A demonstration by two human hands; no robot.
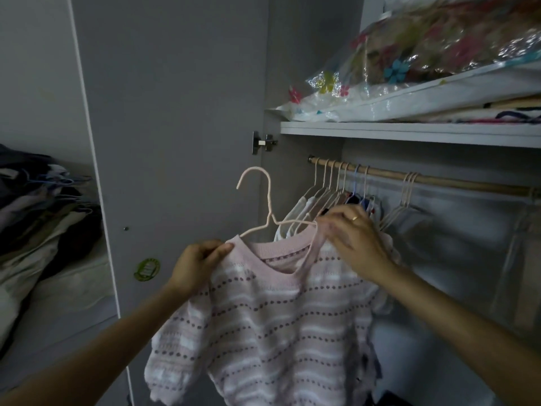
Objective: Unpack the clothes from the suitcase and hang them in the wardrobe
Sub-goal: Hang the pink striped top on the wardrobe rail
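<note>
Before the wardrobe rail [421,178], both hands' fingers [218,251] pinch the sweater [263,317] neckline on its hanger [265,206].

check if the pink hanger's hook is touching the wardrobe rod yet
Apart. The head view shows the pink hanger's hook in open air, left of and below the wooden rod, against the wardrobe door.

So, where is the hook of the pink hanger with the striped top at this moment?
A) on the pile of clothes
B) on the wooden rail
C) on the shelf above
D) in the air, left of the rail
D: the pink hanger hooks on nothing, its hook free beside the wooden rail, while both hands fit the striped top onto it.
</note>
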